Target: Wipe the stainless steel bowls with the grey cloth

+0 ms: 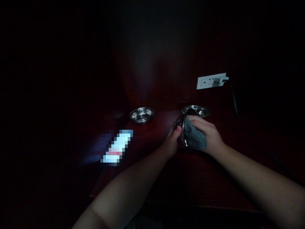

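My left hand (173, 141) grips a shiny metal bowl (185, 142) by its side, thumb near the rim, and the bowl is tipped on edge with its mouth to the right. A grey-green cloth (195, 136) is pressed to the bowl's open side by my right hand (213, 135), whose fingers curl over the top. Just behind the hands lies a shallow metal dish (202, 111), partly covered by them. Further left, another metal bowl (142, 115) rests upright on the dark red table. The bowl's inside is hidden by the cloth.
A lit phone (118, 148), its screen blurred out, lies on the table (152, 190) at the left with a thin cable running from it. On the wall at the right is a white power socket (211, 81) with a plug and a dark cord. Surroundings are very dim.
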### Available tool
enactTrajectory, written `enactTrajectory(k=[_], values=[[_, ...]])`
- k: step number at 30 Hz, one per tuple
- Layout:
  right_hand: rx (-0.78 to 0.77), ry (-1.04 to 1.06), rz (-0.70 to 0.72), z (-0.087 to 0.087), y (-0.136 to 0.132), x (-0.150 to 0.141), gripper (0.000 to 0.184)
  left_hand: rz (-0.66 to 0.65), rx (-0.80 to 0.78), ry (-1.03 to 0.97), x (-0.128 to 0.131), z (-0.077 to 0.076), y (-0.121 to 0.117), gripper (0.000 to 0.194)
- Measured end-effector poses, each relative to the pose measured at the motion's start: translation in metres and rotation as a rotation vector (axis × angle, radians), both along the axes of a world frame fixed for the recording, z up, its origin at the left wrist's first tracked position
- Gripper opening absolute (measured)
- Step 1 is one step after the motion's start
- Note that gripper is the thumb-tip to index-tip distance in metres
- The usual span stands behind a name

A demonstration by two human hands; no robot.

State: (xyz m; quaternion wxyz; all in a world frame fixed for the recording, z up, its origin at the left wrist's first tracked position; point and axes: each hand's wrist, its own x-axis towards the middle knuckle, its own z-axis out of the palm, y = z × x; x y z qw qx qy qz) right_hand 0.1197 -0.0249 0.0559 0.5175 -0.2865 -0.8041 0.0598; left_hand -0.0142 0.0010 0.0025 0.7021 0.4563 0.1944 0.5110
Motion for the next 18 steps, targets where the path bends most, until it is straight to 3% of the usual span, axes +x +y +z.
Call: enactTrajectory(k=[6, 12, 18], values=[[0.114, -0.207, -0.19, -0.005, 0.014, 0.009, 0.013, 0.042, 0.086, -0.033, 0.003, 0.003, -0.002, 0.056], [0.097, -0.386, -0.395, -0.01, 0.023, 0.015, 0.019, 0.018, 0.059, -0.062, 0.002, 0.002, -0.001, 0.055], [0.013, -0.493, -0.423, -0.009, 0.022, 0.013, 0.025, 0.063, 0.056, -0.075, 0.001, 0.0, 0.001, 0.058]])
